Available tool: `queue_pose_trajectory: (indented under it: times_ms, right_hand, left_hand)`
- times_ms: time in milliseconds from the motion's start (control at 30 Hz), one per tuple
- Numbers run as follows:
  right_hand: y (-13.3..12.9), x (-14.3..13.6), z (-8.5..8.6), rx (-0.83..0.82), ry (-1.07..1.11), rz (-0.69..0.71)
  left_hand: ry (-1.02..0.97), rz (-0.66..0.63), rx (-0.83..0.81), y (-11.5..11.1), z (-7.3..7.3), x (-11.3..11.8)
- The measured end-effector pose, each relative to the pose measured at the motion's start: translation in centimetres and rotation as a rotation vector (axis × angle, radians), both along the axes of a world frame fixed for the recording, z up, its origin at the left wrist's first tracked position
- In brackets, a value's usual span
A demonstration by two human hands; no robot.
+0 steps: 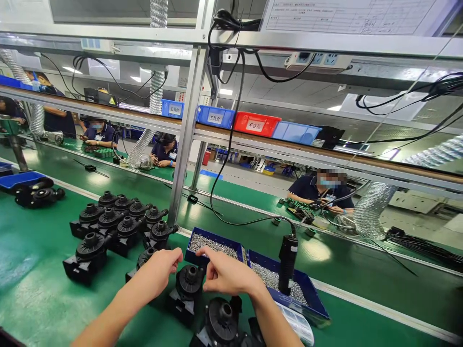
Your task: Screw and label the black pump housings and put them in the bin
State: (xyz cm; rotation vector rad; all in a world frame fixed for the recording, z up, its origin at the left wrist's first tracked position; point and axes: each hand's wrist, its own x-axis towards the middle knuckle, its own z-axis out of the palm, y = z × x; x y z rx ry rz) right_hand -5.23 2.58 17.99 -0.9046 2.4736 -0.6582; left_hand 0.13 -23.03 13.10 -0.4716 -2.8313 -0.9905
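Observation:
A black pump-like housing (189,282) with a round top and short spout stands on the green bench between my two hands. At its left is my left hand (161,270), fingers curled together in a pinch; anything in them is too small to make out. My right hand (227,272) is at the housing's right, in front of the screw bins, index finger bent forward and the others curled in. What it pinches, if anything, is hidden. Another black housing (221,320) sits nearer me, partly behind my right forearm. A further one (144,260) is partly covered by my left hand.
Blue bins of small screws (213,245) stand behind my right hand. A black electric screwdriver (287,265) hangs on its cable over the right bin (321,311). Several black housings (90,246) stand in rows at left. A metal post (186,120) rises behind; co-workers sit beyond.

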Motion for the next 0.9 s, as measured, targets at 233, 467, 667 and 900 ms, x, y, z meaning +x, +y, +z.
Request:
queue_pose_trajectory:
  times_ms: [233,467,667,900]
  right_hand:
    - [-0.6,0.5,-0.4,-0.033,0.033,-0.029]
    - [-0.8,0.5,0.0,-0.135,0.043,-0.02]
    - [-0.3,1.0,1.4,-0.356,-0.007,-0.079]
    - [-0.3,1.1,2.0,-0.454,0.074,-0.146]
  left_hand:
    - [0.008,-0.016,-0.004,0.1,-0.7,0.1]
    - [0.02,-0.052,-0.135,0.9,0.0,0.4]
    - [0.064,-0.077,-0.31,1.1,0.7,1.0]
    - [0.069,0.005,-0.378,2.2,1.5,1.8]
